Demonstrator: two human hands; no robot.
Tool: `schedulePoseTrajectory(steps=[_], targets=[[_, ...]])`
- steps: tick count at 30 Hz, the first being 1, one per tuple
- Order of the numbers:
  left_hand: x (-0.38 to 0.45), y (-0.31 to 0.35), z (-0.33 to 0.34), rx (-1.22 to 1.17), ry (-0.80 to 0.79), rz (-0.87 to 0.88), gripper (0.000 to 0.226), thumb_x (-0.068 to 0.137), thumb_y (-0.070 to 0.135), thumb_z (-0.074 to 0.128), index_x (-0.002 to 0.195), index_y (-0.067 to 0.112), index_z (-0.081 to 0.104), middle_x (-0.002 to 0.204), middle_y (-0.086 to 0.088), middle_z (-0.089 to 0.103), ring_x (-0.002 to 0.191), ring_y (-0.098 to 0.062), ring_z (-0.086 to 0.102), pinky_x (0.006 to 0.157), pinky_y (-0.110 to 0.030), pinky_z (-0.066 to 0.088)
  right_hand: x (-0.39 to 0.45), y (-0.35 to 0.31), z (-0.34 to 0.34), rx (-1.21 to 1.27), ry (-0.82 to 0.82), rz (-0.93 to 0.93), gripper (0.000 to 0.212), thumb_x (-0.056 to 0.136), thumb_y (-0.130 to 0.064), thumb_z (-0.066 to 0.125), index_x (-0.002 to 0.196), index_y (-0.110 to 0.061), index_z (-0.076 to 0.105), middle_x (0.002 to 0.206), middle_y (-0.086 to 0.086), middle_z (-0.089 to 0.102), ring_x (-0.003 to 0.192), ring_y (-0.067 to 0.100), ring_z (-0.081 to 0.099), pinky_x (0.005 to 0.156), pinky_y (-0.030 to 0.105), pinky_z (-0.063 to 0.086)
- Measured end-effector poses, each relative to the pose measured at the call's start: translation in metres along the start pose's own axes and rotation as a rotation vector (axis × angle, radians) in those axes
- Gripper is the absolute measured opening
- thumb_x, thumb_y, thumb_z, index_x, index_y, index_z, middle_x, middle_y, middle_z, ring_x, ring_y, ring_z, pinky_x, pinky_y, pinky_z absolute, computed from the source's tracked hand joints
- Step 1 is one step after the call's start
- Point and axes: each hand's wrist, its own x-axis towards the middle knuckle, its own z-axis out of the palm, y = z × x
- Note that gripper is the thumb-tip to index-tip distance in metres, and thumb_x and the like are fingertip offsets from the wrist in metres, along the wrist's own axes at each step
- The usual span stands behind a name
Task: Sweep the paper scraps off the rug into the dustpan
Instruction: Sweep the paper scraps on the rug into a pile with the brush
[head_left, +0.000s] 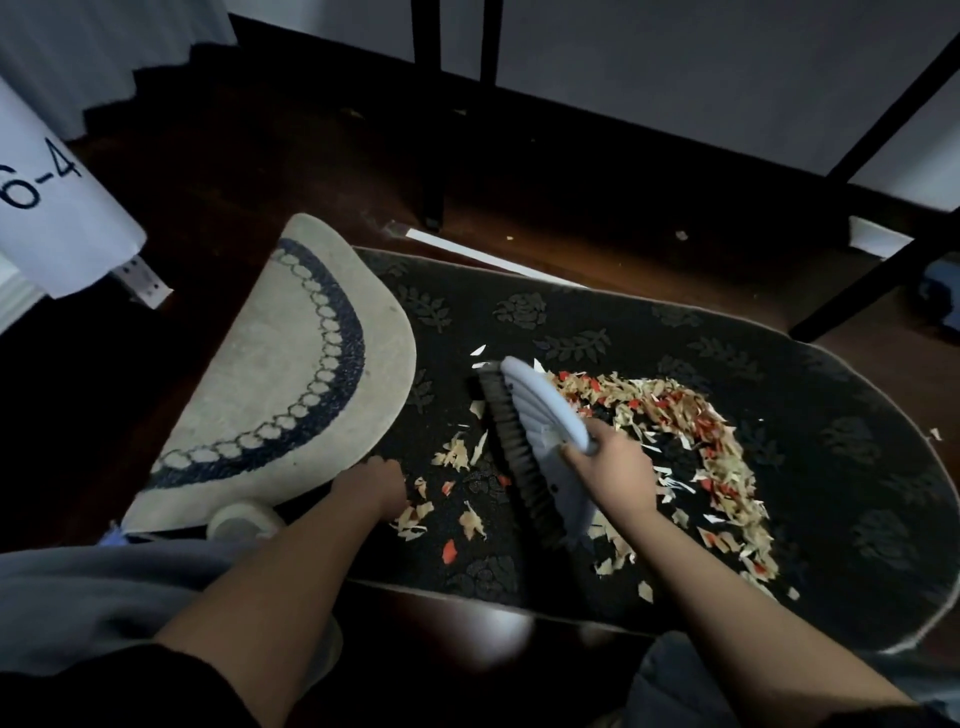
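We see the brush (524, 457) standing on the rug (649, 332), with the paper scraps (691, 431) heaped to its right and a few strewn to its left. A folded-over rug flap (291, 374) lies further left, chair legs (431, 114) behind.

Both forearms bare to the elbow; left hand (376, 486) and right hand (610, 460) without gloves, rings or watch. Dark sleeve edge (104, 686) at the left upper arm. Grey-blue trousers (93, 587) over the knees.

Dark wooden floor (623, 244), carrying: one dark oval rug (831, 405) with leaf pattern; one pale rug (270, 364) with a blue ring border, overlapping its left end; black furniture legs (431, 156); a white strip (467, 252) beside the rug's far edge.
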Motion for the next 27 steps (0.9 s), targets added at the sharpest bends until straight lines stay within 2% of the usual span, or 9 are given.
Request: schedulePoseTrajectory(steps=[3,8,11,14,19,22,25,27], targets=[[-0.001,0.001,0.003,-0.006,0.004,-0.018,0.046,0.098,0.023,0.041,0.142,0.01,0.036,0.147,-0.013,0.035,0.134,-0.028,0.041,0.106,-0.039,0.037,-0.008,-0.026,0.014,-0.001,-0.101,-0.132,0.035,0.091,-0.031,0.06,0.125,-0.023,0.057,0.078,-0.01,0.059,0.055,0.003,0.053,0.04,0.014,0.039],[-0.001,-0.003,0.01,-0.035,-0.006,-0.004,0.044,0.1,0.026,0.037,0.14,0.007,0.037,0.147,-0.016,0.036,0.134,-0.031,0.04,0.107,-0.039,0.035,-0.018,-0.051,0.054,-0.065,-0.286,-0.184,0.033,0.093,-0.031,0.056,0.125,-0.026,0.055,0.094,-0.004,0.068,0.06,0.007,0.055,0.039,0.013,0.034],[0.002,-0.009,0.013,-0.053,-0.017,-0.011,0.046,0.1,0.029,0.037,0.14,0.008,0.038,0.145,-0.016,0.037,0.133,-0.032,0.041,0.107,-0.039,0.036,-0.012,-0.042,0.059,-0.061,-0.26,-0.11,0.03,0.095,-0.029,0.052,0.124,-0.021,0.054,0.085,-0.004,0.063,0.049,0.001,0.048,0.035,0.011,0.029],[0.005,-0.011,0.018,-0.07,-0.042,-0.021,0.043,0.1,0.022,0.036,0.14,0.007,0.037,0.144,-0.016,0.036,0.132,-0.032,0.042,0.106,-0.04,0.037,0.001,-0.022,0.051,-0.048,-0.194,-0.022,0.028,0.096,-0.027,0.051,0.123,-0.017,0.054,0.079,-0.004,0.059,0.046,0.001,0.048,0.031,0.012,0.03],[0.007,-0.007,0.026,-0.09,-0.069,-0.018,0.044,0.099,0.02,0.037,0.14,0.006,0.037,0.145,-0.016,0.035,0.132,-0.032,0.043,0.108,-0.04,0.037,0.003,-0.004,0.027,-0.084,-0.043,0.034,0.029,0.093,-0.03,0.055,0.12,-0.018,0.056,0.074,-0.003,0.053,0.048,0.006,0.04,0.037,0.02,0.024],[0.01,-0.008,0.03,-0.125,-0.078,-0.016,0.044,0.098,0.021,0.037,0.14,0.007,0.038,0.145,-0.015,0.036,0.132,-0.031,0.043,0.109,-0.04,0.037,-0.004,-0.008,0.018,-0.043,0.015,-0.015,0.034,0.091,-0.03,0.057,0.122,-0.018,0.058,0.072,-0.004,0.053,0.05,0.009,0.043,0.038,0.017,0.024],[0.009,-0.015,0.034,-0.125,-0.111,-0.029,0.046,0.097,0.023,0.038,0.141,0.008,0.037,0.146,-0.016,0.036,0.133,-0.03,0.042,0.11,-0.041,0.036,-0.016,-0.027,0.026,0.014,-0.058,-0.139,0.035,0.092,-0.028,0.056,0.125,-0.017,0.056,0.066,-0.012,0.052,0.047,-0.003,0.047,0.031,0.011,0.031],[0.007,-0.023,0.037,-0.091,-0.132,-0.051,0.05,0.097,0.027,0.042,0.143,0.01,0.035,0.148,-0.014,0.034,0.134,-0.03,0.04,0.11,-0.042,0.036,-0.026,-0.046,0.037,-0.005,-0.137,-0.228,0.034,0.093,-0.031,0.054,0.125,-0.02,0.056,0.069,-0.012,0.056,0.051,0.0,0.055,0.036,0.009,0.039]])
